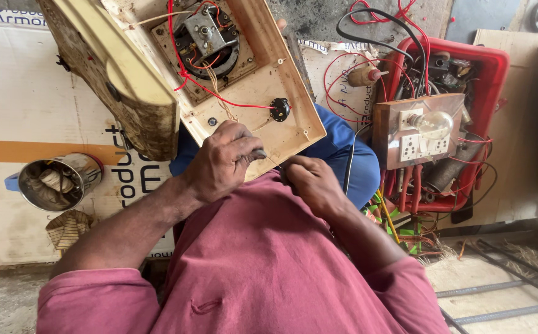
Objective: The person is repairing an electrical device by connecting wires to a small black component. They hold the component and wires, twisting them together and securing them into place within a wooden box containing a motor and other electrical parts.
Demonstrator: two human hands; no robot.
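An opened cream appliance base (293, 117) lies upside down on my lap, showing a motor (207, 34), red wires (219, 93) and a small black knob (279, 109). My left hand (219, 162) rests on its near edge, fingers closed around a slim grey tool. Just to the right, my right hand (309, 181) pinches something thin next to the tool's tip; what it grips is too small to tell. Both hands nearly touch.
A red crate (494, 62) at the right holds a wooden test board with a bulb and sockets (418, 131) and tangled wires. A steel jar (59, 180) lies on cardboard (21, 105) at the left. Metal rods (497, 287) lie at the lower right.
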